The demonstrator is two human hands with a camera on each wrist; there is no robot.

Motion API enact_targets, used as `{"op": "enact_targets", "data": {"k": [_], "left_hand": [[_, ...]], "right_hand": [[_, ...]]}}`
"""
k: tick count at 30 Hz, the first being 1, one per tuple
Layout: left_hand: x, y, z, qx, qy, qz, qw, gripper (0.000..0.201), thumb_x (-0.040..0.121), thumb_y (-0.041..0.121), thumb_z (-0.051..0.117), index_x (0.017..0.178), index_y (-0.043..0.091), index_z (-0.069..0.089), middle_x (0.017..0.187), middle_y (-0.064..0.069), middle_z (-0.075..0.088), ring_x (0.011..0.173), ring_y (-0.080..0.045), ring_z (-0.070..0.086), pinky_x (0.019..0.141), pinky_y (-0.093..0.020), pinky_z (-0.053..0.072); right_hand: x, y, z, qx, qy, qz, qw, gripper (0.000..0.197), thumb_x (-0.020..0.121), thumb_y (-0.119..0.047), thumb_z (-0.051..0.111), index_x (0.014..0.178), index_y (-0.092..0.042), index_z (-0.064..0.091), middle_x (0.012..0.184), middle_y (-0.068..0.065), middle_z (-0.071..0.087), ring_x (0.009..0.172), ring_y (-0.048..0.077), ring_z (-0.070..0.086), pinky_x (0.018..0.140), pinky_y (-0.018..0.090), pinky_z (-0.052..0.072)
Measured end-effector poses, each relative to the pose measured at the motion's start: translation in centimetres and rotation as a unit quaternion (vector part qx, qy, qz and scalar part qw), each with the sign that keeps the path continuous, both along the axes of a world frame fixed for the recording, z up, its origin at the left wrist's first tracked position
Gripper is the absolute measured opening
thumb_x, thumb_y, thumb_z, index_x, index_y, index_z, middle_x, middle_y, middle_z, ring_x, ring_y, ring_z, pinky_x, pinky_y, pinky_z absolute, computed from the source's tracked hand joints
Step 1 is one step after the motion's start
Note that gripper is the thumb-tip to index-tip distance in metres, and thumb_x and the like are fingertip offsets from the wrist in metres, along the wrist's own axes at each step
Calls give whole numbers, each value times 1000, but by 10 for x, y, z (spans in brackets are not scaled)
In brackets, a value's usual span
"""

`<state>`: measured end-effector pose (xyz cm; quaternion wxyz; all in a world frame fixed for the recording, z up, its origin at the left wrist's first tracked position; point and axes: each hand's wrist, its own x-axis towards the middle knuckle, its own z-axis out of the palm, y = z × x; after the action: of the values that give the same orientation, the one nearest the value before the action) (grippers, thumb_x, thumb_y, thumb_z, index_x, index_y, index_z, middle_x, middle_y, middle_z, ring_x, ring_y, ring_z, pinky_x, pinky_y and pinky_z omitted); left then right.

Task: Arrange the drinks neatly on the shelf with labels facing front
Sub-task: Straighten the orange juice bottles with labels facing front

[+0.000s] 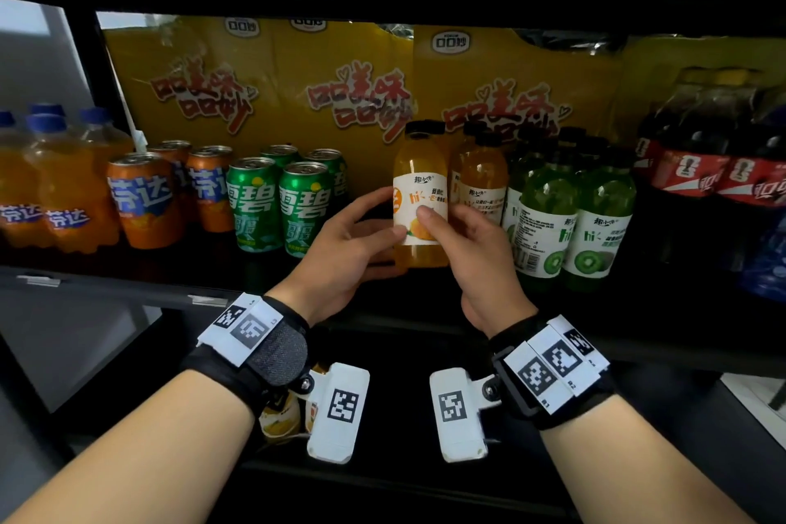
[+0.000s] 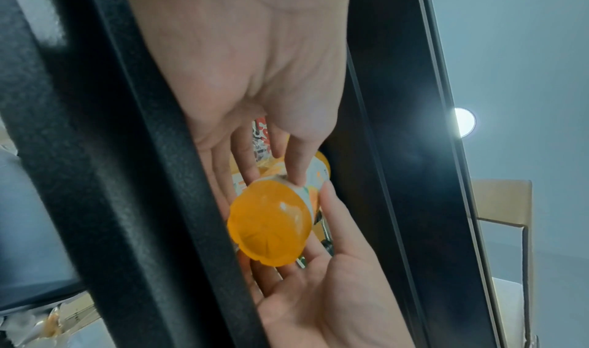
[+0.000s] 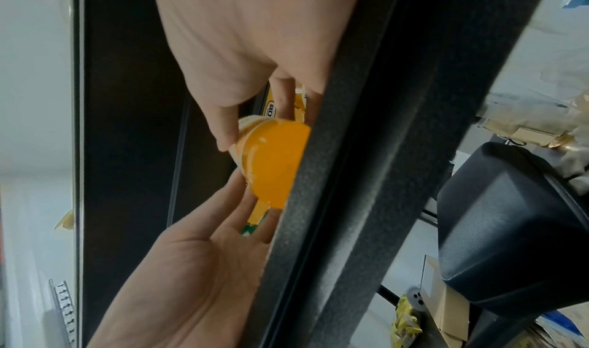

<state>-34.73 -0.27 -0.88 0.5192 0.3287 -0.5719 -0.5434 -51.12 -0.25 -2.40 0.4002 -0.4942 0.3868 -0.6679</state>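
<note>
Both hands grasp the orange juice bottle (image 1: 420,200): left hand (image 1: 348,242) and right hand (image 1: 476,255) pinch its label; bottle upright, cap up, label facing front.

cans (image 1: 255,200) left of btls (image 1: 570,225), on shelf (image 1: 127,281)

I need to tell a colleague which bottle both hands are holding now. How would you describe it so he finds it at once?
Look at the black shelf backed by yellow snack bags. Between the green cans and the kiwi bottles stands a group of orange juice bottles. It is the front orange juice bottle, the only one gripped by the left hand and right hand.
</note>
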Motion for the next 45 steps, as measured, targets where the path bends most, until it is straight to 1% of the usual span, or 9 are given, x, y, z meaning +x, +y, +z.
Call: {"op": "enact_targets", "data": {"k": [8,13,16,20,26,31,35,40,45], "left_hand": [[-2,1,2,24,-13,-9,1000,32,101,26,60,131,19,67,123,-6,74,114,-26,70,98,-40,55],[0,-4,2,45,15,-21,999,28,106,23,51,132,28,59,116,-10,75,96,-30,75,84,-47,62],[0,-4,1,31,26,-10,999,39,104,17,58,138,36,51,111,-9,77,94,-33,75,85,-55,61],[-1,-2,0,34,50,10,998,59,99,19,65,150,31,38,113,-5,77,102,-28,75,79,-45,64],[-3,6,3,1,41,0,999,55,86,26,73,136,9,60,127,-12,71,113,-30,71,85,-37,62],[-7,9,10,35,16,-26,999,68,82,37,72,144,20,49,130,-12,69,114,-26,71,86,-36,61],[-7,12,18,86,15,-126,988,50,92,35,67,140,21,58,134,-8,68,123,-25,66,92,-43,59],[-3,16,19,83,7,-103,991,53,86,39,72,137,26,61,129,-6,71,118,-26,69,90,-46,60],[-2,19,24,94,25,-88,991,46,91,41,67,133,21,64,125,-7,73,115,-26,70,93,-45,60]], "right_hand": [[1,-3,1,8,-41,-9,999,39,88,-26,81,122,-13,64,109,5,76,91,8,77,74,25,61],[1,-4,2,23,-31,-27,999,30,91,-38,76,107,-13,67,98,1,78,83,10,77,66,24,60],[2,-5,0,17,5,-25,1000,27,91,-35,78,106,-14,69,101,1,77,92,11,76,70,21,58],[2,-5,-2,9,37,-22,999,41,88,-40,80,120,-16,71,113,0,76,102,13,74,87,31,61],[3,-1,0,-2,2,23,1000,43,90,-32,79,127,-12,66,105,0,80,98,13,77,78,25,62],[3,1,3,1,-16,42,999,33,96,-28,72,125,-13,66,108,2,80,102,17,76,86,35,63],[0,1,4,-21,-16,27,999,35,94,-33,74,119,-10,69,105,2,80,100,13,76,78,24,60],[1,4,15,-29,20,38,999,63,83,-52,79,131,-16,60,116,0,76,107,10,73,91,31,59],[-5,5,39,1,117,92,989,16,98,-33,69,111,-23,71,99,-12,80,93,3,75,71,15,57]]}}
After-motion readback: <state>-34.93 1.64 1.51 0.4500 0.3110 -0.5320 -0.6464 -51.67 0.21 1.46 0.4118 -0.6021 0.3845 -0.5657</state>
